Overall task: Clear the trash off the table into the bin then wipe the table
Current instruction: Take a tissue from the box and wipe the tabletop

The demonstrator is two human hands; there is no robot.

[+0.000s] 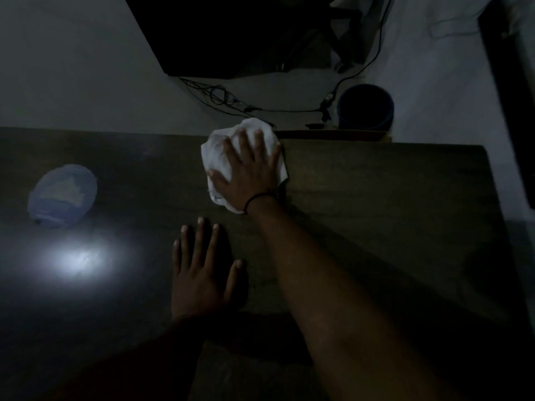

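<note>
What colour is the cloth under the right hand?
White. The cloth shows best in the head view, under the right hand.

The cloth (223, 157) is white, the bench (376, 198) dark brown with a white glare patch, the bin (344, 107) blue, the wrist band (256, 197) black, the round container (62, 195) pale blue

No legible text (too dim)

The light is very dim and grainy throughout. A single white glare patch (81, 257) burns on the bench (376, 198), well left of the left hand (199, 279) and its fingers. Beyond the fingers the floor (72, 68) reads flat grey. The lower corners sink into black, and the right edge smears and bends.
</note>
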